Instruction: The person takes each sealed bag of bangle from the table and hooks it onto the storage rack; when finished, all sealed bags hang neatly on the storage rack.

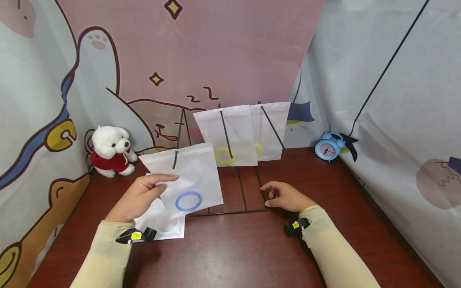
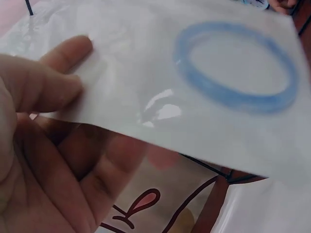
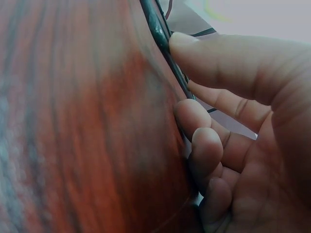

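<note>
My left hand point(image 1: 138, 196) grips the left edge of a white pouch point(image 1: 194, 168) with a blue ring-shaped bangle point(image 1: 188, 201) showing on its front. In the left wrist view, thumb and index finger lie on the front of the pouch and other fingers sit behind it. A short dark hook pokes through the pouch's top. My right hand point(image 1: 286, 196) pinches the side bar of a black wire rack point(image 1: 230, 213) near its front right corner. Two more white pouches point(image 1: 239, 128) point(image 1: 275, 120) hang on the rack's hooks, each with a yellow ring low down.
Another white pouch point(image 1: 176, 231) lies on the brown table point(image 1: 230, 256) beneath the left hand. A white plush dog point(image 1: 111, 150) in red sits at the back left. A light-blue alarm clock point(image 1: 327, 147) stands at the back right. Printed curtains surround the table.
</note>
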Action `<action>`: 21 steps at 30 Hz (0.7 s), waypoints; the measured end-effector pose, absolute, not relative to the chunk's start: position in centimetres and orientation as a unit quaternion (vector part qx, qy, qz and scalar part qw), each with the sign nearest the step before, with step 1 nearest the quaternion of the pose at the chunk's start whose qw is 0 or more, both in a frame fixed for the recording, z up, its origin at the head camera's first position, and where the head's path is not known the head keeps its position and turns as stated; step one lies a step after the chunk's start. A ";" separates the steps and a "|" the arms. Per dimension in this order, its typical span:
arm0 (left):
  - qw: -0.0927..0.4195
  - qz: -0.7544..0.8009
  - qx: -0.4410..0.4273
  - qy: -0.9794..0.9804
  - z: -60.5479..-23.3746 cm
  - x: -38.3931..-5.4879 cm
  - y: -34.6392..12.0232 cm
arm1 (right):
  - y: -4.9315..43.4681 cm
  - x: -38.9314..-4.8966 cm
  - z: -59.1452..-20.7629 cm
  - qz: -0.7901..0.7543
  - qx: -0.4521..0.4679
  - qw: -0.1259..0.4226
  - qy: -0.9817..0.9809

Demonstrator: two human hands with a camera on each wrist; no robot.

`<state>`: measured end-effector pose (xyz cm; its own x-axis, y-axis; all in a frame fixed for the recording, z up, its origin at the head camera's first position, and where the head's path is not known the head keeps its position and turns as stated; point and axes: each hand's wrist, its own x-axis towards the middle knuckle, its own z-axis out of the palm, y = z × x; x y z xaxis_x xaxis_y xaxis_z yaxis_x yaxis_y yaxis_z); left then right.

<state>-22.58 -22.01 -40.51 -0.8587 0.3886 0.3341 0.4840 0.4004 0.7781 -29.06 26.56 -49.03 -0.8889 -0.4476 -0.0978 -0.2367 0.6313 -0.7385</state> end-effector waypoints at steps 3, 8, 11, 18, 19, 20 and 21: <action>0.072 -0.483 -0.245 -0.838 -40.7 -22.7 -21.6 | 26.6 -29.1 -49.1 -0.383 -0.190 0.136 0.894; 0.092 -0.494 -0.243 -0.830 -41.4 -23.0 -21.4 | 26.7 -29.2 -49.2 -0.383 -0.185 0.137 0.894; 0.080 -0.495 -0.239 -0.831 -42.1 -23.4 -21.4 | 26.7 -29.3 -49.2 -0.383 -0.186 0.135 0.895; -0.001 -0.514 -0.279 -0.811 -43.9 -24.2 -21.5 | 26.7 -29.1 -49.1 -0.382 -0.189 0.134 0.894; -0.015 -0.515 -0.287 -0.808 -44.1 -24.4 -21.5 | 26.7 -29.1 -49.0 -0.383 -0.190 0.135 0.894; -0.027 -0.514 -0.296 -0.804 -44.3 -24.5 -21.5 | 26.6 -29.1 -49.0 -0.383 -0.190 0.135 0.894; -0.042 -0.514 -0.302 -0.801 -44.6 -24.6 -21.5 | 26.6 -29.1 -49.0 -0.383 -0.191 0.135 0.893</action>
<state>-24.58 -21.47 -44.55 -0.8140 0.5272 0.2440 0.4413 0.2880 0.8499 -29.12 26.62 -49.00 -0.8905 -0.4449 -0.0952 -0.2375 0.6331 -0.7367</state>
